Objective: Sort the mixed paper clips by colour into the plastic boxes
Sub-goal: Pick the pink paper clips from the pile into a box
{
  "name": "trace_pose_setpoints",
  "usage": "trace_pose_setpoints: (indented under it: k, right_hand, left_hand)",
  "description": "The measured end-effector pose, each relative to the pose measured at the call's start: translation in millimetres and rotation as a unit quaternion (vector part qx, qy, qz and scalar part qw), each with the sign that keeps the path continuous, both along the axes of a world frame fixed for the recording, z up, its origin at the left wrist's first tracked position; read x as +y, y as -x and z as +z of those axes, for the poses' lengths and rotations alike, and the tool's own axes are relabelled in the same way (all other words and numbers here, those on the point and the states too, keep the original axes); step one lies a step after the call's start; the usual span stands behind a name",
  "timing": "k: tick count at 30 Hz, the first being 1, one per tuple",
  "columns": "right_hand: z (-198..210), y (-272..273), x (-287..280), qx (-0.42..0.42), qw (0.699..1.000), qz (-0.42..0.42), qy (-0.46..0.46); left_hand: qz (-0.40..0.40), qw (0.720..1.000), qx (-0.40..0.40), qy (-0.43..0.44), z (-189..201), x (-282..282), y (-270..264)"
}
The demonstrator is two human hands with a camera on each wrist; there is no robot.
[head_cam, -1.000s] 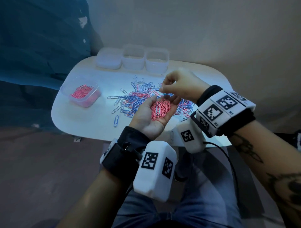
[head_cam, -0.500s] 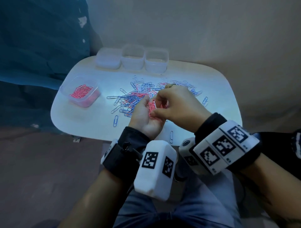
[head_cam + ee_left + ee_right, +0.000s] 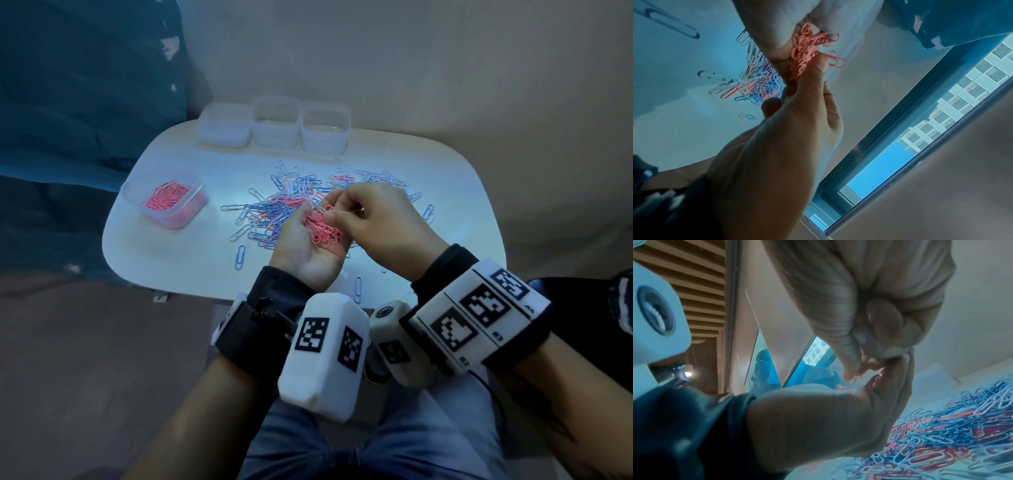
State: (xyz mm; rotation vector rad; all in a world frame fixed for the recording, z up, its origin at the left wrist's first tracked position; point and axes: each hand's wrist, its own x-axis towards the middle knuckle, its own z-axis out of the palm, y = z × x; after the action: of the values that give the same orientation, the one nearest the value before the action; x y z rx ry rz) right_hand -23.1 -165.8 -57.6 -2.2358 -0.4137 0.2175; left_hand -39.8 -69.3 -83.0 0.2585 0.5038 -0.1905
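Centre frame, our left hand (image 3: 310, 250) cups a bunch of pink clips (image 3: 323, 231); our right hand (image 3: 373, 219) pinches one clip over that palm. The mixed pile (image 3: 284, 202) lies behind; the pink-filled box (image 3: 164, 198) sits left.

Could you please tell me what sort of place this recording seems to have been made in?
Probably an office or flat room high in a city building. The work happens at a small white rounded table against a plain beige wall; a large window shows a multi-storey building and blue sky outside.
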Motion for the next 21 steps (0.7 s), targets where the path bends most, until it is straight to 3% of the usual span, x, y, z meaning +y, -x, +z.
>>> trace_pose_setpoints:
  k: [6,10,14,19,21]
  right_hand:
    - [9,-14,-8,0.037,0.996,-0.048,-0.064]
    - [3,-32,-13,0.029,0.996,-0.084,0.000]
    - [-6,-41,-11,0.021,0.987,-0.079,0.141]
    - [-6,-35,4,0.036,0.996,-0.040,0.077]
    - [-5,-33,7,0.035,0.997,-0.023,0.071]
  left_hand:
    - [-0.010,1.000,-0.010,-0.007,-9,4,-3]
    - [-0.021,1.000,-0.020,-0.004,-13,13,0]
    - [-0.020,1.000,-0.013,-0.004,-12,21,2]
    - [-0.046,0.999,-0.001,0.019,0,60,4]
    - [-0.062,0.996,-0.031,-0.046,13,91,-2]
